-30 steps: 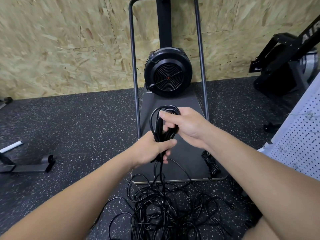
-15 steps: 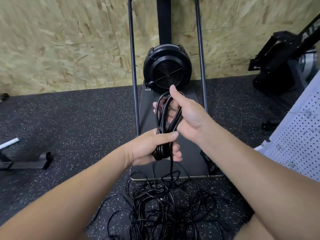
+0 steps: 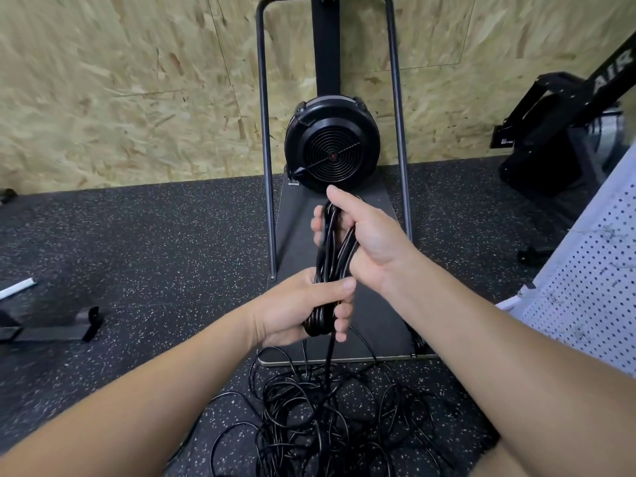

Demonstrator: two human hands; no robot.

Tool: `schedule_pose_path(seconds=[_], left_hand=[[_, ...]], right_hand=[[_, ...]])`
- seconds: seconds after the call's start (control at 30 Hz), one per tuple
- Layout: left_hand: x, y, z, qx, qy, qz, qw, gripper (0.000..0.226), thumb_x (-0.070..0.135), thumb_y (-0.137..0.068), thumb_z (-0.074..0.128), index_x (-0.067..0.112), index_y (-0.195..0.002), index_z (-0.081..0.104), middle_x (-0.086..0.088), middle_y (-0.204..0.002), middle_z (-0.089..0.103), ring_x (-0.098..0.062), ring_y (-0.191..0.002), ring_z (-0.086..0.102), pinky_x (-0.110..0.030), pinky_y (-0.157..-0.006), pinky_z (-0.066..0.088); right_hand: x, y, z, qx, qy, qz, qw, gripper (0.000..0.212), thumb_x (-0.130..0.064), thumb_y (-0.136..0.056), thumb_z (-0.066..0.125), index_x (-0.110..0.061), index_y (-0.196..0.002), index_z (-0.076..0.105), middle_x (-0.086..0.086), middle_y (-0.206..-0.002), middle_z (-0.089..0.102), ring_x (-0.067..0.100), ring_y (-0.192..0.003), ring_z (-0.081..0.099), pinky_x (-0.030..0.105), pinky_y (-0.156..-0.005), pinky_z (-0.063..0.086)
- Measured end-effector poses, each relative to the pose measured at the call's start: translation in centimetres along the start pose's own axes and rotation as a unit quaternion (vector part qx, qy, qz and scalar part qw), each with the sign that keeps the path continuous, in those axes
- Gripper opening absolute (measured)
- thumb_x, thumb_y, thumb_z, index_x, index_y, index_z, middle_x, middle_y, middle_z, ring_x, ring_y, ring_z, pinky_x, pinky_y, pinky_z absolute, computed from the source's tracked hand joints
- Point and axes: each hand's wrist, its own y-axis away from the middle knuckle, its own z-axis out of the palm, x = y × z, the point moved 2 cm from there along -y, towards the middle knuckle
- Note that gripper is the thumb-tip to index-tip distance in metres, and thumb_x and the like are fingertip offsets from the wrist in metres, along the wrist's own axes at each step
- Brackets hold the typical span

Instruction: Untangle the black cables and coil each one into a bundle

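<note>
Both hands raised in front of the body, over the dark mat (image 3: 375,304) of a machine with a round black fan (image 3: 332,153). Between them a bundle of coiled black cable (image 3: 332,256), loops hanging roughly upright.

Left hand (image 3: 303,311) grips the lower end of the bundle: thumb laid across the front, fingers curled round from behind, fingertips showing at the right of the loops. Right hand (image 3: 364,235) grips the upper end, fingers wrapped round the top of the loops, thumb pointing up and away toward the fan. Both hands closed tight on the cable, none of it slack between them.

One strand drops from under the left hand straight down to the floor (image 3: 137,270), where it joins a loose tangle of black cables (image 3: 327,425) lying on the speckled rubber in front of the mat's near edge. Loops of the tangle overlap every which way; cannot tell how many cables are in it.

Behind the fan, a board wall (image 3: 120,80). Far right, a white perforated panel (image 3: 592,290) and another black machine (image 3: 564,132). At the left edge, a dark metal foot (image 3: 69,325) lying on the floor
</note>
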Motion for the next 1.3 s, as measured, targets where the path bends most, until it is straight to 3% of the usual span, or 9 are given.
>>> schedule_pose_path(seconds=[0.1, 0.2, 0.3, 0.53, 0.67, 0.8, 0.93, 1.17, 1.3], left_hand=[[-0.4, 0.3, -0.4, -0.008, -0.006, -0.001, 1.0, 0.019, 0.022, -0.11, 0.062, 0.013, -0.093, 0.058, -0.006, -0.079, 0.055, -0.024, -0.075, 0.059, -0.043, -0.083, 0.058], [-0.3, 0.3, 0.2, -0.006, -0.032, 0.017, 0.999, 0.019, 0.019, -0.112, 0.061, 0.013, -0.093, 0.058, -0.005, -0.076, 0.049, -0.022, -0.072, 0.054, -0.044, -0.086, 0.057], [-0.2, 0.1, 0.9, 0.016, -0.072, 0.053, 0.996, 0.03, 0.02, -0.111, 0.062, 0.014, -0.083, 0.056, -0.004, -0.071, 0.046, -0.02, -0.066, 0.049, -0.04, -0.077, 0.056], [0.4, 0.0, 1.4, 0.066, -0.117, 0.096, 0.986, 0.021, 0.026, -0.112, 0.061, 0.011, -0.098, 0.055, -0.011, -0.077, 0.056, -0.022, -0.062, 0.053, -0.04, -0.067, 0.057], [0.1, 0.3, 0.4, 0.088, -0.134, 0.065, 0.985, 0.031, 0.028, -0.114, 0.059, 0.013, -0.088, 0.05, -0.007, -0.071, 0.047, -0.023, -0.061, 0.051, -0.04, -0.065, 0.057], [-0.4, 0.3, -0.3, 0.125, -0.192, 0.07, 0.971, 0.04, 0.027, -0.117, 0.054, 0.007, -0.083, 0.053, -0.012, -0.07, 0.051, -0.028, -0.063, 0.056, -0.045, -0.07, 0.06], [-0.5, 0.1, -0.7, 0.144, -0.18, 0.055, 0.972, 0.034, 0.029, -0.116, 0.056, 0.002, -0.096, 0.061, -0.014, -0.08, 0.066, -0.029, -0.071, 0.066, -0.042, -0.075, 0.061], [-0.2, -0.9, -0.4, 0.115, -0.108, 0.054, 0.986, 0.031, 0.032, -0.117, 0.051, 0.004, -0.107, 0.061, -0.003, -0.073, 0.047, -0.021, -0.063, 0.048, -0.037, -0.066, 0.053], [0.0, -1.4, -0.9, 0.162, -0.12, 0.079, 0.976, 0.033, 0.034, -0.116, 0.053, 0.008, -0.097, 0.056, -0.005, -0.074, 0.046, -0.022, -0.064, 0.048, -0.04, -0.068, 0.054]], right_hand=[[0.7, 0.5, -0.1, -0.022, -0.018, -0.007, 1.0, 0.02, -0.012, -0.106, 0.071, 0.005, -0.114, 0.064, 0.022, -0.107, 0.077, 0.041, -0.107, 0.08, 0.052, -0.099, 0.064], [0.6, 0.4, -0.2, -0.018, 0.005, -0.009, 1.0, 0.018, -0.018, -0.104, 0.075, -0.003, -0.097, 0.068, 0.013, -0.094, 0.072, 0.023, -0.081, 0.074, 0.038, -0.078, 0.065], [0.3, 0.1, -0.3, -0.012, 0.005, -0.006, 1.0, 0.028, -0.023, -0.102, 0.077, -0.015, -0.084, 0.057, 0.007, -0.085, 0.062, 0.013, -0.06, 0.05, 0.025, -0.057, 0.047], [-0.3, -0.4, -0.6, 0.018, 0.029, -0.018, 0.999, 0.025, -0.024, -0.103, 0.078, -0.014, -0.091, 0.058, 0.004, -0.078, 0.057, 0.01, -0.057, 0.039, 0.021, -0.049, 0.036], [0.2, 0.2, -1.0, 0.007, 0.06, -0.025, 0.998, 0.032, -0.033, -0.104, 0.076, -0.006, -0.091, 0.066, 0.014, -0.093, 0.073, 0.023, -0.077, 0.073, 0.036, -0.074, 0.063], [-0.1, 0.0, -1.8, -0.036, 0.14, 0.003, 0.99, 0.047, -0.042, -0.107, 0.068, 0.004, -0.098, 0.067, 0.02, -0.121, 0.08, 0.035, -0.115, 0.079, 0.054, -0.11, 0.058], [-0.5, -0.5, -3.0, -0.058, 0.173, 0.021, 0.983, 0.041, -0.043, -0.105, 0.07, -0.007, -0.087, 0.058, 0.022, -0.126, 0.078, 0.036, -0.121, 0.076, 0.06, -0.113, 0.054], [-1.0, -1.7, -4.1, -0.03, 0.216, -0.038, 0.975, 0.054, -0.056, -0.1, 0.074, -0.019, -0.07, 0.05, 0.038, -0.12, 0.071, 0.045, -0.115, 0.075, 0.061, -0.112, 0.054], [-1.5, -2.2, -5.5, -0.068, 0.217, -0.01, 0.974, 0.073, -0.065, -0.098, 0.071, 0.003, -0.121, 0.071, 0.016, -0.127, 0.077, 0.031, -0.121, 0.073, 0.053, -0.11, 0.058]])
